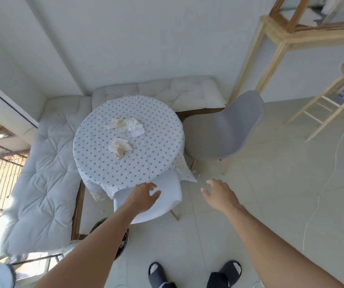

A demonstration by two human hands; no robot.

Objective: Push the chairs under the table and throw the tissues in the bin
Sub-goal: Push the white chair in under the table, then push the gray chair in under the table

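A round table with a white dotted cloth stands in the corner. Crumpled tissues lie near its middle, and more tissues lie behind them. A white chair is tucked partly under the table's near edge. My left hand hovers open over its backrest; whether it touches is unclear. My right hand hangs open in the air to the right of that chair. A grey chair stands at the table's right side, pulled out. A dark round bin sits on the floor, mostly hidden by my left arm.
A cushioned corner bench wraps the table's left and far sides. A wooden shelf frame and a wooden stool stand at the right. A white cable runs across the tiled floor. My dark slippers are at the bottom.
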